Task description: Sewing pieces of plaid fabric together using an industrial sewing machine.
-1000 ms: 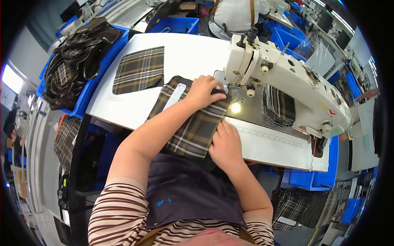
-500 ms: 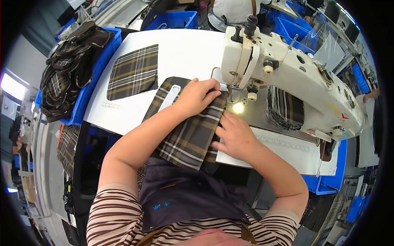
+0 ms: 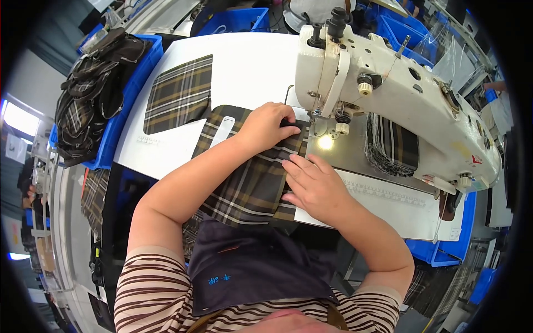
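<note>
A brown, black and white plaid fabric piece (image 3: 244,186) lies at the near edge of the white table, partly over another plaid layer. My left hand (image 3: 268,126) pinches its upper right edge between thumb and curled fingers, just left of the presser foot of the white sewing machine (image 3: 400,83). My right hand (image 3: 313,186) rests palm down along the fabric's right edge, fingers stretched and slightly apart. A white strip with a slot (image 3: 223,131) sits on the fabric beside my left wrist. The fingertips of my left hand are partly hidden.
Another plaid piece (image 3: 180,94) lies flat at the far left of the table (image 3: 250,61). A stack of plaid pieces (image 3: 402,145) with frayed edges stands under the machine arm. The blue bin (image 3: 132,89) at left is heaped with dark fabric parts. A ruler strip (image 3: 386,193) runs along the right front.
My right hand has shifted slightly left, its fingers now further onto the fabric and straighter. The fabric's near corner has turned a little. My left hand keeps its pinch.
</note>
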{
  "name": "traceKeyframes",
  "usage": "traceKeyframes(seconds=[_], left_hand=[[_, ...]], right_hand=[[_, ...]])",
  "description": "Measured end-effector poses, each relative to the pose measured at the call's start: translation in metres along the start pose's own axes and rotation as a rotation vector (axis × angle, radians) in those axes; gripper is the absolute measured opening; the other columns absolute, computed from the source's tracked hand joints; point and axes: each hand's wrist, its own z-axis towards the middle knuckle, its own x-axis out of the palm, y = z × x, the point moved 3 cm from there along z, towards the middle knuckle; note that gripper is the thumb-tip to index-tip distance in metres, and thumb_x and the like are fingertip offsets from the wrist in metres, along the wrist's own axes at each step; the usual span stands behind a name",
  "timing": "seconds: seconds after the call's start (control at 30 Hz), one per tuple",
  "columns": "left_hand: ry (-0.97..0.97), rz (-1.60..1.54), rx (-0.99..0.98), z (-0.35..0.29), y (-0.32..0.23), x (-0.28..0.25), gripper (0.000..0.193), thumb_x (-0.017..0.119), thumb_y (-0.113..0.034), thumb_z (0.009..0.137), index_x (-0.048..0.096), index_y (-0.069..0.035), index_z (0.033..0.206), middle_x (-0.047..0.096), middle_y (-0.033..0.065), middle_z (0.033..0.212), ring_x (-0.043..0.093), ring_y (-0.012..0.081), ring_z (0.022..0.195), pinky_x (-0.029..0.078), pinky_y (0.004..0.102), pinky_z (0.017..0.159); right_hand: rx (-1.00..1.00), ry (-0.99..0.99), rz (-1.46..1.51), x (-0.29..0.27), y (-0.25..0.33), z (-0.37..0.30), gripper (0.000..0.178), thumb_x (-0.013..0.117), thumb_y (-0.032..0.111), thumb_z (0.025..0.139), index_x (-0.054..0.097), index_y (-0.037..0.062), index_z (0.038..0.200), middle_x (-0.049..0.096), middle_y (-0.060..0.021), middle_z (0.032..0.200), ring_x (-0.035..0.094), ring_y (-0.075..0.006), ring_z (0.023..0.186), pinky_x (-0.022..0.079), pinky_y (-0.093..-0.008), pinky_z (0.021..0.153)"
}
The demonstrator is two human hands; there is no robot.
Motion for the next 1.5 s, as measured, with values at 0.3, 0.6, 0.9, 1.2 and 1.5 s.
traceKeyframes(seconds=[0.3,0.6,0.9,1.2,1.5], left_hand=[[0.085,-0.011,-0.07,0.013,-0.004,-0.002,0.02,0.075,-0.025,0.092,0.072,-0.006,0.098,0.073,0.012,0.092,0.07,0.0322,0.088,0.054,0.0409,0.078],[0.08,-0.009,-0.096,0.014,-0.001,-0.001,0.02,0.077,-0.025,0.089,0.074,-0.006,0.095,0.075,0.0118,0.09,0.071,0.0325,0.084,0.055,0.0405,0.075],[-0.262,0.242,0.323,0.0,-0.018,0.01,0.011,0.073,-0.008,0.082,0.071,-0.014,0.091,0.069,0.0005,0.099,0.063,0.0238,0.101,0.047,0.0382,0.092],[-0.071,0.08,0.383,-0.028,-0.032,0.009,0.03,0.072,-0.011,0.089,0.072,-0.003,0.118,0.07,0.0092,0.126,0.064,0.0299,0.114,0.054,0.0392,0.098],[-0.104,0.074,0.402,-0.023,-0.027,0.01,0.031,0.072,-0.011,0.089,0.071,-0.002,0.119,0.07,0.0095,0.126,0.064,0.03,0.115,0.053,0.0393,0.099]], right_hand=[[0.072,0.004,0.021,-0.007,-0.008,-0.003,0.041,0.082,0.031,0.077,0.075,0.0003,0.102,0.069,-0.0134,0.124,0.06,-0.0291,0.126,0.049,-0.043,0.106],[0.108,-0.005,0.046,-0.006,-0.007,-0.002,0.04,0.083,0.028,0.075,0.073,-0.0015,0.1,0.069,-0.0143,0.121,0.063,-0.0283,0.123,0.051,-0.0401,0.104],[0.108,0.015,0.052,-0.009,-0.007,-0.001,0.041,0.083,0.026,0.074,0.074,-0.0031,0.1,0.07,-0.0162,0.12,0.063,-0.0299,0.122,0.051,-0.0411,0.105],[0.086,0.037,0.028,-0.012,-0.004,0.0,0.042,0.083,0.027,0.073,0.075,-0.0041,0.1,0.071,-0.0171,0.114,0.064,-0.0308,0.117,0.051,-0.0409,0.103],[0.102,0.016,-0.001,-0.009,-0.007,0.004,0.042,0.082,0.026,0.074,0.074,-0.0046,0.1,0.071,-0.0174,0.113,0.064,-0.0306,0.116,0.052,-0.04,0.101]])
